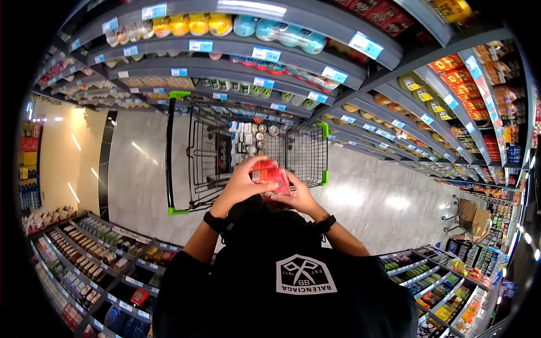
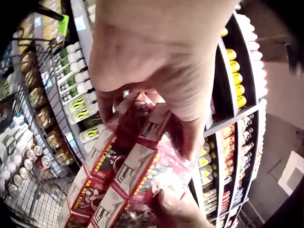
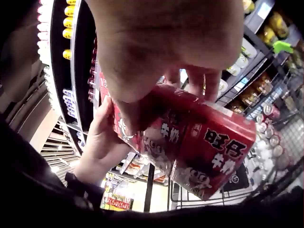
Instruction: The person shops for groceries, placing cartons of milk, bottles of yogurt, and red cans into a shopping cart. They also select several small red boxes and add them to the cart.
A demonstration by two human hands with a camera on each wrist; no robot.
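Observation:
A shrink-wrapped pack of red milk cartons (image 1: 272,178) is held between both hands in front of the chest, near the side of the shopping cart (image 1: 326,155). My left hand (image 1: 242,185) grips one side of the pack, with fingers and thumb bent round it. On the opposite side, my right hand (image 1: 302,198) grips it too, thumb over the printed face. In the right wrist view, large black and white characters show on the cartons (image 3: 209,147). The left wrist view shows the joined rows of small boxes (image 2: 114,175) under clear film.
Several cans and bottles (image 1: 248,138) stand inside the cart. Shelves with yellow bottles (image 1: 198,23) run along the far side, and more shelving (image 1: 428,107) lies to the right. Low shelves (image 1: 90,253) stand behind on the left. Cardboard (image 1: 470,218) sits farther down the aisle.

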